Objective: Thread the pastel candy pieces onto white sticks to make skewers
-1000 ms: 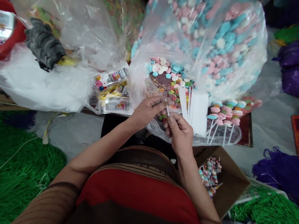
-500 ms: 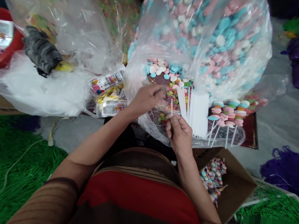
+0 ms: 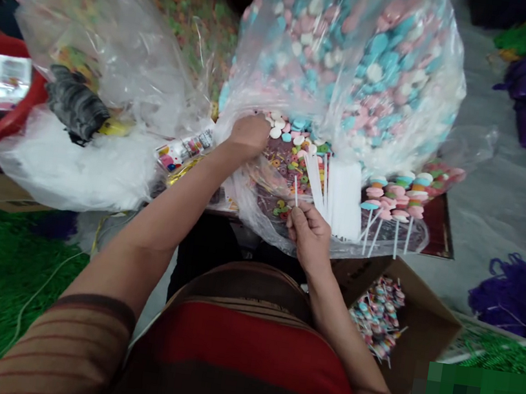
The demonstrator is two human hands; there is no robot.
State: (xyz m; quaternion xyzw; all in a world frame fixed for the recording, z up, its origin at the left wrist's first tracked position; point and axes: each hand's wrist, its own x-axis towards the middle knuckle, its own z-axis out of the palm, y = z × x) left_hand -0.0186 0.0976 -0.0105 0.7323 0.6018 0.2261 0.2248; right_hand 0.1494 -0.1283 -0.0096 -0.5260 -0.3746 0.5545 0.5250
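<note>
My right hand pinches a short white stick that points up over the table's front edge. At the mouth of the clear bag of pink, blue and white candies is my left hand, its fingers hidden behind its back and the plastic. Loose white, pink and blue candies lie just right of it. Small coloured ring candies are spread between the hands. White sticks lie in a pile right of them. Finished-looking candy skewers rest farther right.
A cardboard box holding wrapped candy skewers stands below the table at the right. At the left are a red basin, a grey-black bundle and white plastic bags. Printed packets lie beside my left forearm.
My left hand has moved away from my right hand, up and left to the candy bag. My right hand still holds the stick, and the view has shifted slightly.
</note>
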